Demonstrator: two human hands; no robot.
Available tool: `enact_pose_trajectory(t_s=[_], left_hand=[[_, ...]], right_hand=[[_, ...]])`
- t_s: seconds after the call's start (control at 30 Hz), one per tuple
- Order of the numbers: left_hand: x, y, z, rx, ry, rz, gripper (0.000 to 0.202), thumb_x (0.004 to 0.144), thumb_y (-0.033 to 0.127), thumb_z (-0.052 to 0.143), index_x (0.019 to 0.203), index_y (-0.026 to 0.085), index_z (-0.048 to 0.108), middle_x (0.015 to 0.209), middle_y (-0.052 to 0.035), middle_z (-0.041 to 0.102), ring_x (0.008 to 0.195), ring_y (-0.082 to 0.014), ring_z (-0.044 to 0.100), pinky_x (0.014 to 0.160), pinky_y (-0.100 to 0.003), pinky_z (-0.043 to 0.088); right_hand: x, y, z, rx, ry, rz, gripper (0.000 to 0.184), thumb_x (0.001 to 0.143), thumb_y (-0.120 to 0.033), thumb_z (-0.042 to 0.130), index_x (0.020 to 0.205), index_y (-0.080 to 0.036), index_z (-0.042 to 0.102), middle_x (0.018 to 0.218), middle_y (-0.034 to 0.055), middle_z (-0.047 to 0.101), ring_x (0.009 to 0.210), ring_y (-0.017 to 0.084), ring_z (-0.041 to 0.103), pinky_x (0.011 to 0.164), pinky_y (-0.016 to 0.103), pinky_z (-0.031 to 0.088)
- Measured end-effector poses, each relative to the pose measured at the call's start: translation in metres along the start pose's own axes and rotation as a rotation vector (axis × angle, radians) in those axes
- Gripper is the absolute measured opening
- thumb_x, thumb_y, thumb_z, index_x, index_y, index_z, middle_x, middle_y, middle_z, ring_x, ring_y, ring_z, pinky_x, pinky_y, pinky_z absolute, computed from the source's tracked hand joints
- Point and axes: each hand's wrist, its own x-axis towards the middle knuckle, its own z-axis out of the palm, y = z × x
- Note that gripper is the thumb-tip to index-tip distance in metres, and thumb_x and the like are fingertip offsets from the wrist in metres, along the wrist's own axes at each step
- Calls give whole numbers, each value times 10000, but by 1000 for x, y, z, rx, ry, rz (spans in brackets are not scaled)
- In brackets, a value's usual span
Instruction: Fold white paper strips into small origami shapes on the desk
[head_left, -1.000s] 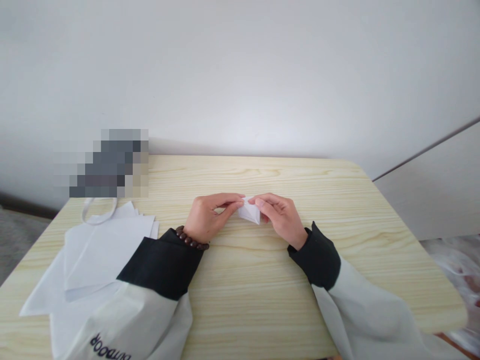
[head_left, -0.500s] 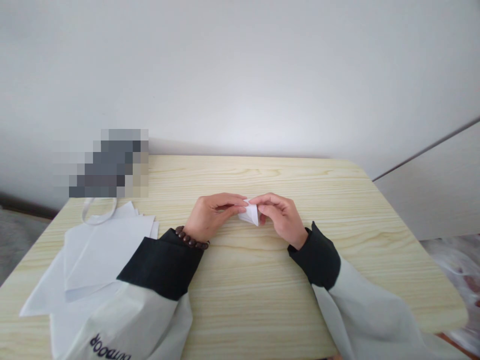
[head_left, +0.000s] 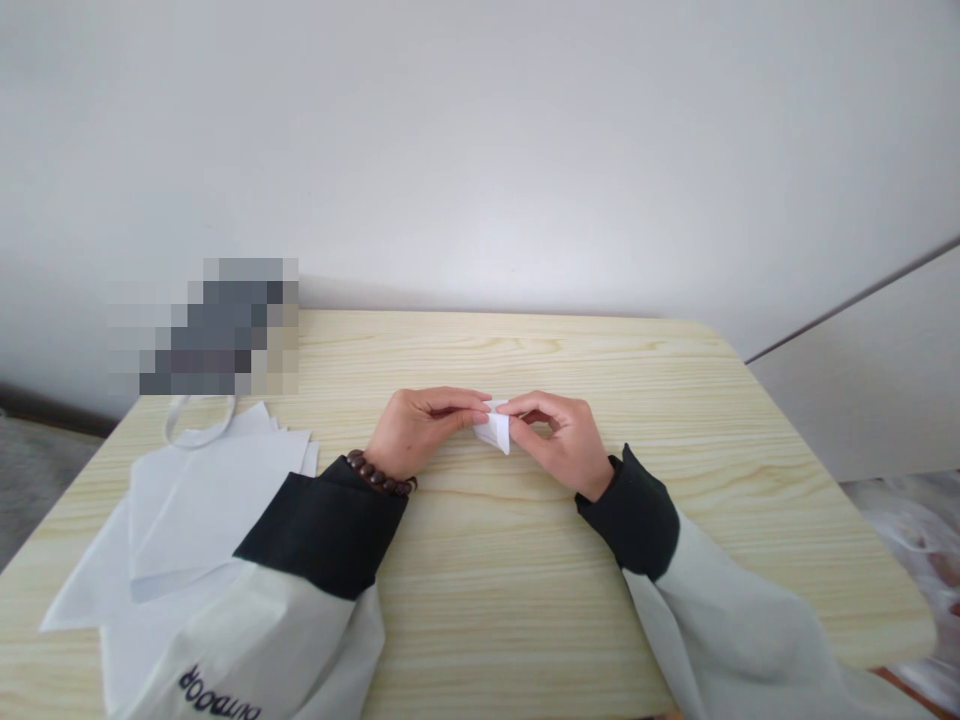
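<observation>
A small folded piece of white paper [head_left: 493, 432] is held above the middle of the table between my two hands. My left hand [head_left: 420, 425] pinches its left side, thumb in front and fingers behind. The thumb and index finger of my right hand [head_left: 562, 432] close on its right edge. One flap of the paper points down towards me. My fingers cover parts of both its ends.
Several sheets of white paper [head_left: 210, 510] lie in a loose pile at the left, partly under my left sleeve. A white ring-shaped band [head_left: 174, 425] rests at their back edge. A blurred-out dark object [head_left: 217, 330] stands behind it. The wooden table [head_left: 510, 600] meets a white wall [head_left: 480, 150].
My right thumb and fingers have shifted slightly and now pinch the paper's right edge. The paper has tilted and moved a little to the left. My left hand has barely moved.
</observation>
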Motion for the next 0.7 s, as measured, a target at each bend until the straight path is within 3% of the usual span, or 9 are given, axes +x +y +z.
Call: enact_pose_trajectory(t_s=[0.23,0.37,0.53,0.7], left_hand=[[-1,1,0,24,24,45,127,717,293,699,775,186,736,925,-36,732,882,-195,675,853,-309,536],[-1,2,1,40,28,69,146,718,313,697,762,179,734,924,-48,732,882,-204,677,838,-311,543],[-1,1,2,72,35,79,140,732,302,688,774,177,735,896,-42,736,853,-195,683,819,-297,547],[-2,1,2,92,48,76,144,744,305,677,782,178,734,915,-37,734,861,-193,682,816,-289,546]], right_hand=[[1,3,-1,222,-92,152,182,804,-332,602,904,-209,692,881,39,712,731,151,658,614,271,541],[1,5,1,224,-44,183,200,720,-339,700,857,-194,681,850,42,709,706,146,649,625,273,537],[1,5,1,199,-16,194,163,749,-333,675,821,-188,689,749,23,702,597,115,619,576,249,517],[1,2,0,128,-58,136,175,773,-339,646,856,-190,686,778,27,704,637,127,635,610,256,525]])
